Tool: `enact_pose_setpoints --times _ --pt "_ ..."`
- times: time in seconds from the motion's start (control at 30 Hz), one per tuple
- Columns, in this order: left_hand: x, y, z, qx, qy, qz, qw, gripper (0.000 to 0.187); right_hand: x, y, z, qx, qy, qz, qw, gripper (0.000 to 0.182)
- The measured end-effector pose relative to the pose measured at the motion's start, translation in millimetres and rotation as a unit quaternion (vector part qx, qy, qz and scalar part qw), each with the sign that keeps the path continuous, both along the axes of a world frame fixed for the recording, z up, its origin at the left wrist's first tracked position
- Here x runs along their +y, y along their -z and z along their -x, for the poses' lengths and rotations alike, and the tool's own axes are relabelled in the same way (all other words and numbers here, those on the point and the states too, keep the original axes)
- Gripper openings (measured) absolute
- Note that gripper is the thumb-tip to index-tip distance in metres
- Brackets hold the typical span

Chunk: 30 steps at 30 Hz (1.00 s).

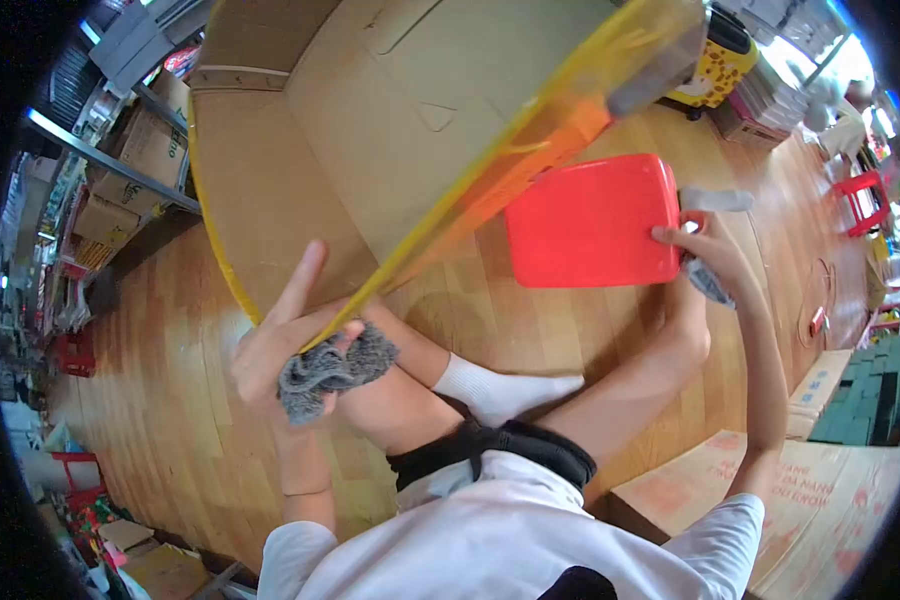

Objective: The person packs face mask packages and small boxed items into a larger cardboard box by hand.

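Note:
My left hand (280, 345) has one finger stretched up while the others close on a bunched grey knitted cloth (335, 370). Beside that cloth, the hand meets the lower end of a long yellow-edged sheet (490, 190), which is partly see-through and orange. My right hand (710, 250) grips the right edge of a red plastic panel (595, 222) with rounded corners, perhaps a stool seat; its underside is hidden. A second grey cloth (710, 283) shows under my right hand. In front of me stands a large open cardboard box (370, 130) with yellow edges.
My legs are folded on the wooden floor (190, 400), with white socks (500, 390) on. Shelves with cartons (145, 160) line the left. A yellow suitcase (715, 75) stands at the back right, a red stool (860, 203) farther right. A printed carton (790, 500) lies near my right elbow.

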<state>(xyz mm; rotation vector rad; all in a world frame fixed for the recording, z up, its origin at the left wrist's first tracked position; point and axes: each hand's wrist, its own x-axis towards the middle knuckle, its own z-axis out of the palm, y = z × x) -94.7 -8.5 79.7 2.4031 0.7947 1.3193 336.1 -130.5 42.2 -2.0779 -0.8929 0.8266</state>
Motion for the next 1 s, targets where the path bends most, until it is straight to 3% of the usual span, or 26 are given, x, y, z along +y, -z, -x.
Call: enact_pose_setpoints --times 0.07,0.17,0.23,0.33,0.47,0.6,0.67,0.77,0.87,1.0 --pt "16 2 -2 -0.013 -0.001 -0.025 1.000 0.021 6 15 0 0.009 -0.031 0.006 0.999 0.041" --pt "21 -1 -18 0.009 -0.041 -0.027 0.999 0.021 6 53 -17 0.115 -0.080 0.038 0.989 0.039" --pt "27 6 -29 -0.021 -0.049 -0.023 0.998 0.022 -1 73 -23 0.172 -0.070 0.045 0.982 0.040" --pt "36 5 -42 0.058 -0.058 -0.025 0.996 0.023 -12 103 -35 0.213 -0.048 0.050 0.975 0.042" --pt "45 15 -49 0.078 -0.016 -0.001 0.997 0.020 -30 134 -67 0.279 -0.043 0.050 0.958 0.043" --pt "39 26 -54 0.180 0.029 -0.028 0.983 0.019 -33 148 -87 0.285 -0.066 0.136 0.947 0.046" --pt "37 29 -64 0.208 0.103 -0.010 0.973 0.021 -25 166 -77 0.271 -0.095 0.167 0.943 0.046" --pt "29 48 -65 0.220 0.204 0.023 0.954 0.026 -37 244 -83 0.166 -0.111 0.044 0.979 0.044" --pt "9 50 -81 0.193 0.281 0.097 0.935 0.031 -53 235 -86 0.143 -0.070 0.035 0.987 0.043" --pt "-7 76 -77 0.222 0.354 0.135 0.898 0.034 -84 153 -117 0.094 0.059 0.062 0.992 0.046"
